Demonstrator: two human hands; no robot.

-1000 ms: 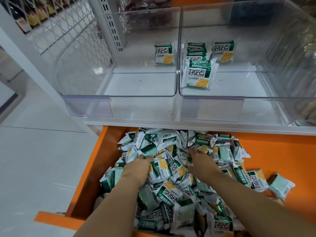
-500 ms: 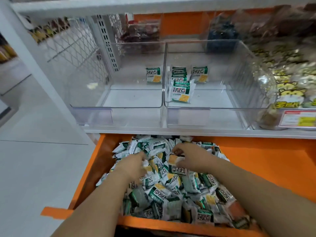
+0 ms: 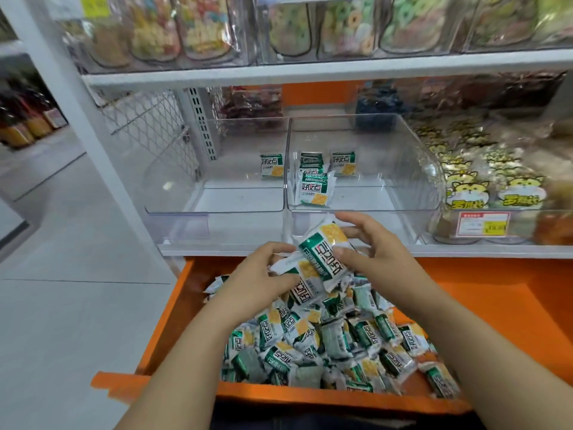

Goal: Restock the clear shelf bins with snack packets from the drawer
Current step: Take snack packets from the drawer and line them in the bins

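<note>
Two hands meet over the back edge of the orange drawer (image 3: 496, 308), just in front of the clear bins. The right hand (image 3: 376, 256) pinches one packet (image 3: 322, 252), thumb on its printed face and fingers behind it. That packet faces the camera with its lettering upside down. Its long axis is tilted, and the yellow cracker end points up towards the front wall of the right bin (image 3: 372, 209). The left hand (image 3: 257, 276) is curled round a small bunch of packets (image 3: 305, 288) that touches the lower end of the raised one. Below them a loose pile (image 3: 325, 346) fills the drawer from its left side to its front edge. The left bin (image 3: 217, 209) holds a single packet (image 3: 272, 164) upright in its back right corner. Three upright packets (image 3: 313, 187) stand near the back left corner of the right bin.
</note>
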